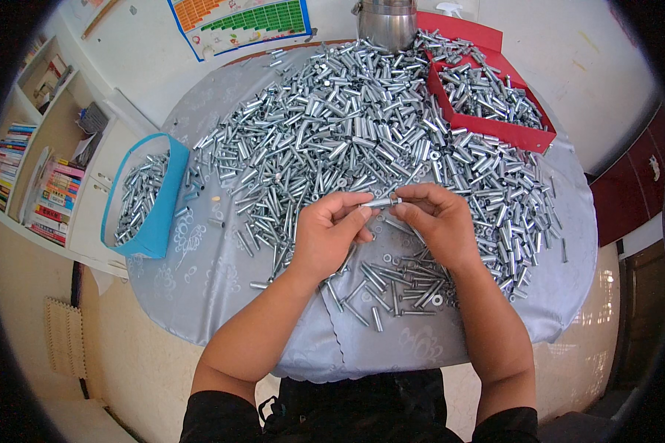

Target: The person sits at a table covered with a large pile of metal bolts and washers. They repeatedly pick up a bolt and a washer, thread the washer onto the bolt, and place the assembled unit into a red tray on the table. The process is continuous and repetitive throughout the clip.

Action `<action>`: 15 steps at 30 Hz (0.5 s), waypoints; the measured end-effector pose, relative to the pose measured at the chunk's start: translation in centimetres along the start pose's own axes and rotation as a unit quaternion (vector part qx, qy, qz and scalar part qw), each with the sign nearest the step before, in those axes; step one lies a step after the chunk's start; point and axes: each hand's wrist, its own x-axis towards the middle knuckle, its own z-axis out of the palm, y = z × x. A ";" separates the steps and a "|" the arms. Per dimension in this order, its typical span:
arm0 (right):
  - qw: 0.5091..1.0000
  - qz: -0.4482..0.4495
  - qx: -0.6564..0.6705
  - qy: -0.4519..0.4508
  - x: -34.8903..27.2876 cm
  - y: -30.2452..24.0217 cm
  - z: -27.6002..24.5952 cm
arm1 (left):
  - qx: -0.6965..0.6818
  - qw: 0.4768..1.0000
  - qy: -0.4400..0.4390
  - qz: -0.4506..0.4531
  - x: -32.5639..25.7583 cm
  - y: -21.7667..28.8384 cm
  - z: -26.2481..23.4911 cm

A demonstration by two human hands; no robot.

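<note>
Spanning left fingers (349, 198) to right fingers (415, 213): silver metal cylinder (380, 203).

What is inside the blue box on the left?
The blue box holds a heap of silvery metal pieces; they cover its bottom, so anything beneath the top layer cannot be seen.
</note>
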 end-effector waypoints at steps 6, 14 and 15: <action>1.000 0.010 -0.017 -0.009 -0.1 -0.4 0.0 | 0.013 1.000 -0.017 0.007 0.0 0.1 -0.2; 0.997 0.013 -0.076 -0.004 -0.1 -0.1 -0.2 | 0.003 0.999 -0.040 0.005 -0.1 0.0 -0.1; 0.998 0.007 -0.060 -0.005 -0.1 -0.1 0.0 | 0.000 0.999 -0.037 0.004 -0.1 -0.1 -0.1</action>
